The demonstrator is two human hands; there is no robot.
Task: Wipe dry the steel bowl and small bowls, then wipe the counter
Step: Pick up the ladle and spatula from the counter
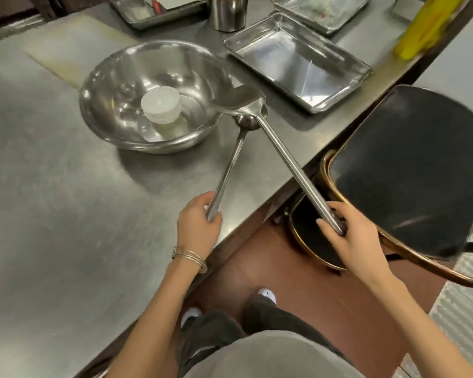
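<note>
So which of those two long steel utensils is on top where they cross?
The flat-bladed steel spatula in the right hand: its blade lies over the round cup of the long steel ladle that the left hand holds.

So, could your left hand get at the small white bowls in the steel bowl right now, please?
Probably not yet: the left hand grips the ladle. Nothing else seems to block the way to the small bowls in the steel bowl once the ladle is set down.
</note>
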